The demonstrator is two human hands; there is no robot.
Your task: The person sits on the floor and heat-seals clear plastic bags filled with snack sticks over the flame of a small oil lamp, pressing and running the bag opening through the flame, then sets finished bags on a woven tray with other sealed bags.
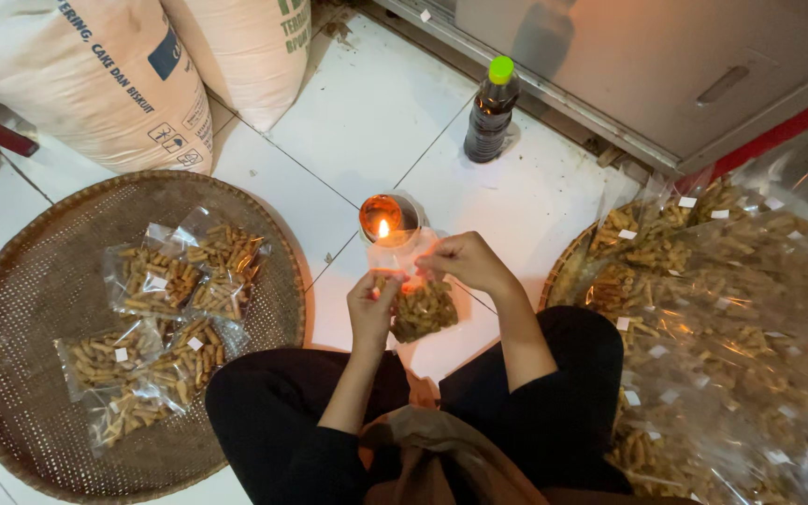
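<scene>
My left hand point(372, 307) and my right hand point(465, 262) both grip the top of a small clear plastic bag of brown stick snacks point(423, 309). The bag's open edge sits right next to the flame of a small oil lamp point(387, 221) standing on the white tile floor just beyond my hands. The snacks hang below my fingers, above my lap.
A round woven tray point(30, 290) on the left holds several sealed snack bags point(156, 281). A heap of filled bags point(722, 309) covers another tray on the right. A dark bottle with a green cap point(491, 112) stands ahead, large sacks point(95, 75) at the far left.
</scene>
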